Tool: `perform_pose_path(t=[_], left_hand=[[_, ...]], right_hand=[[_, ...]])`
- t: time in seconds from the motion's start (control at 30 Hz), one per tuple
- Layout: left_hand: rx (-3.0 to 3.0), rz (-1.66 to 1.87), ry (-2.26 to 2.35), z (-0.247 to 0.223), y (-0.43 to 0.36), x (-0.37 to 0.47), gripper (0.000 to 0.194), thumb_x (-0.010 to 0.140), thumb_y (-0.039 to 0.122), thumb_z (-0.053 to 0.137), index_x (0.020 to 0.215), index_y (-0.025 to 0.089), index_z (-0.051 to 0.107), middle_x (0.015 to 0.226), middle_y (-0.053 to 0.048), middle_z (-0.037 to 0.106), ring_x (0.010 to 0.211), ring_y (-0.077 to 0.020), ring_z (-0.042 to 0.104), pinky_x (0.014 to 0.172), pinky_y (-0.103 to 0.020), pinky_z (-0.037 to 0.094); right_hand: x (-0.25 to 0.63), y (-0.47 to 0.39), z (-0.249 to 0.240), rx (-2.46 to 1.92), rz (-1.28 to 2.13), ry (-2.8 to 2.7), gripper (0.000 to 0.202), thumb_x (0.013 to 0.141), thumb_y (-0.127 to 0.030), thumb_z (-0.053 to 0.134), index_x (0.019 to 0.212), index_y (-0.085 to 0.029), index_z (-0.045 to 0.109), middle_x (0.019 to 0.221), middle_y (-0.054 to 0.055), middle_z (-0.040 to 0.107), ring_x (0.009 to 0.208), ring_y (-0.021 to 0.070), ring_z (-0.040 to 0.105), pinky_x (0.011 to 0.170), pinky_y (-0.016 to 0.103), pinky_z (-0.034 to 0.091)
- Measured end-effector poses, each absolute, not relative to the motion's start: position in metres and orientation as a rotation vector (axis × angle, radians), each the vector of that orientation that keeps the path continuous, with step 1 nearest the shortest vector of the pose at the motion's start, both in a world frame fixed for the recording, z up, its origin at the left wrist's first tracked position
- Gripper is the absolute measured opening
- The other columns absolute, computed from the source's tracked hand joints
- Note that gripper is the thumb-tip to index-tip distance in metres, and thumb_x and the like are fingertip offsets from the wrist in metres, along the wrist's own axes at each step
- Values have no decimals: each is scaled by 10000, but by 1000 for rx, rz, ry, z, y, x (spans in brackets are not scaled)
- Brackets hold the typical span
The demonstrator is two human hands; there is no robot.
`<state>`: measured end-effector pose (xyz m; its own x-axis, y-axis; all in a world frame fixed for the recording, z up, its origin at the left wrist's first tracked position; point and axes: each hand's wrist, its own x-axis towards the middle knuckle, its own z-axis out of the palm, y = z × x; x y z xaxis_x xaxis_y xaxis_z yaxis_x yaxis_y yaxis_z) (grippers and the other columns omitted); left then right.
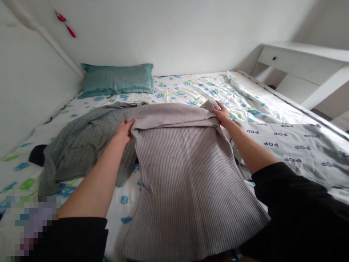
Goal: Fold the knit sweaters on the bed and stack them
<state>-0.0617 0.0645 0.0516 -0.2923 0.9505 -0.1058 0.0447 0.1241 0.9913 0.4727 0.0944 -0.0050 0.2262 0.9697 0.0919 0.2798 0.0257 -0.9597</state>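
A light grey ribbed knit garment [185, 174] stretches from the middle of the bed down to the bottom edge of the view. Its far end is folded over in a band. My left hand [125, 130] grips the left end of that band, fingers partly hidden by the fabric. At the band's right end, my right hand [221, 113] is closed on the cloth, and a small flap of knit sticks up beside it. A darker grey-green knitted garment [87, 142] lies crumpled to the left, close to my left hand.
A green pillow [117, 79] rests at the bed's far left. Grey fabric printed "POP" [289, 145] lies at the right on the flowered sheet [174, 91]. A black item [37, 155] shows at the left. A white desk [302, 69] stands beyond the bed's right edge.
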Motion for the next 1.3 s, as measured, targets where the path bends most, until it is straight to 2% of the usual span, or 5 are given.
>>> perform_pose_path(t=[0.13, 0.33, 0.63, 1.1, 1.3], left_hand=[[901, 1143, 1694, 33, 37, -54, 453, 1095, 260, 732, 1496, 136, 562, 1125, -46, 777, 849, -91, 626, 870, -262, 523], [937, 861, 1784, -12, -68, -51, 494, 758, 267, 999, 1117, 165, 676, 938, -32, 731, 802, -157, 653, 742, -265, 520], [1086, 183, 1533, 13, -215, -65, 485, 592, 507, 1023, 800, 221, 691, 697, 0, 666, 659, -202, 613, 545, -254, 379], [1195, -335, 1324, 24, -269, -88, 503, 519, 613, 981, 626, 258, 642, 639, -92, 712, 607, -305, 683, 535, -355, 501], [1347, -417, 1295, 11, -289, -68, 441, 564, 561, 901, 530, 239, 602, 538, -59, 633, 499, -215, 576, 487, -299, 447]], right_hand=[[476, 69, -22, -1751, 952, -1171, 888, 972, -412, 814, 1743, -176, 442, 1464, 194, 709, 1159, 259, 752, 956, 388, 671], [485, -38, -62, -2089, 966, -1566, 589, 977, -405, 817, 1487, -134, 699, 1267, 138, 794, 1163, 260, 752, 951, 287, 613], [515, -180, -39, -2174, 1627, -1644, 496, 813, -514, 967, 1057, -148, 737, 832, 28, 695, 666, 137, 612, 520, 212, 489], [556, -216, -9, -2055, 2387, -1726, 546, 621, -508, 1050, 915, -157, 753, 873, 69, 775, 814, 199, 773, 656, 255, 662], [549, -224, -23, -1852, 2398, -1845, 594, 533, -496, 1079, 791, -174, 652, 815, 13, 700, 839, 196, 748, 697, 284, 690]])
